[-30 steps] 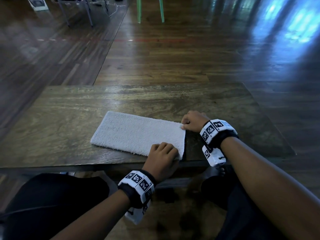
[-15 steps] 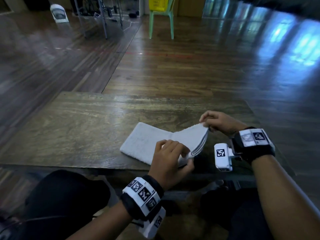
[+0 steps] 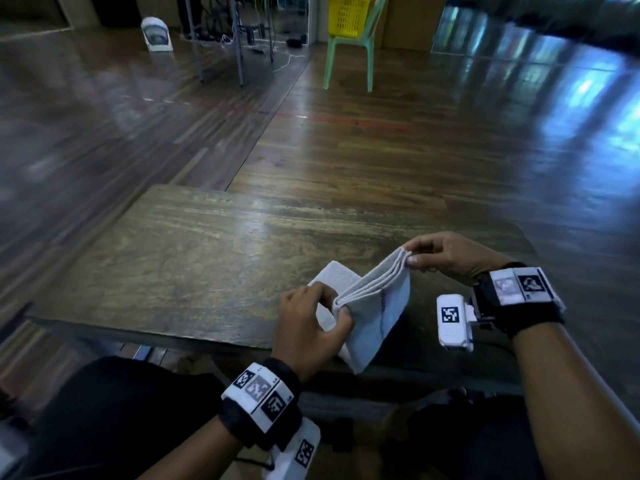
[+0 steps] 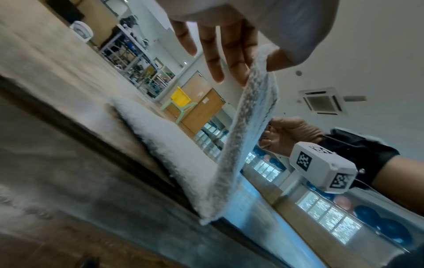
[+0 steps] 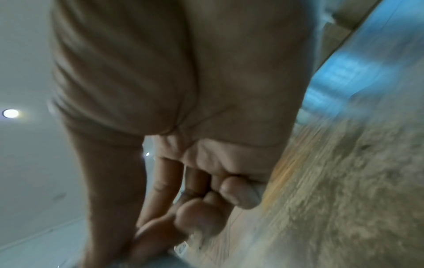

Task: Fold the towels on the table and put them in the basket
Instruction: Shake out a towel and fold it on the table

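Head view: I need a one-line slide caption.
Both hands, left hand and right hand, pinch a white towel's raised end over the wooden table.

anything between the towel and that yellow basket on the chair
Nothing visible blocks it. Both hands, left hand and right hand, hold the towel over the table's near edge; bare floor lies between table and basket on the green chair.

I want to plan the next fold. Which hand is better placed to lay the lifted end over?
Probably the left hand: it pinches the near corner of the towel, beside the part lying flat on the table. The right hand holds the far corner.
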The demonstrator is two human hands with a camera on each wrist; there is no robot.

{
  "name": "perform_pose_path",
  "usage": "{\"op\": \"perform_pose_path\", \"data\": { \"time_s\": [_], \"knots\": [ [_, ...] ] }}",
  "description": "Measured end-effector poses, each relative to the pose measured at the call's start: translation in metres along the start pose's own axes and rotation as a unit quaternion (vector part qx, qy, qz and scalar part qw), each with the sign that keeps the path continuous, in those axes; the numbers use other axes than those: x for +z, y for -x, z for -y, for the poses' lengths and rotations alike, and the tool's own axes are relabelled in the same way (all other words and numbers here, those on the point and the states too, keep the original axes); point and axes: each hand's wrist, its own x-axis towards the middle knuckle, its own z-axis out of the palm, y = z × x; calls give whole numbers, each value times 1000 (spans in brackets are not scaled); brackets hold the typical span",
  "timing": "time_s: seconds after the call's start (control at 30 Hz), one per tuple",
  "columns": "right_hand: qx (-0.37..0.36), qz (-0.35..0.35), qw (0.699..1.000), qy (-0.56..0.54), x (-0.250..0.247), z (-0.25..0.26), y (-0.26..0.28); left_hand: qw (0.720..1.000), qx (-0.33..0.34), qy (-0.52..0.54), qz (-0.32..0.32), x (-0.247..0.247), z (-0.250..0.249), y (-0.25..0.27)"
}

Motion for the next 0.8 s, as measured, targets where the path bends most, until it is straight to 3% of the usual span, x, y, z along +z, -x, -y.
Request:
{"op": "perform_pose_path", "data": {
  "time_s": [0.13,0.33,0.8],
  "knots": [
    [21,-4,998,56,23,6,-44,997,-64,-30,9,-13,28,-8],
    [85,16,977,195,63,-10,-97,960,-174,-181,122,-15,70,-15],
    [102,-3,946,306,87,-13,-121,948,-211,-213,107,-10,90,-15]
  ]
}}
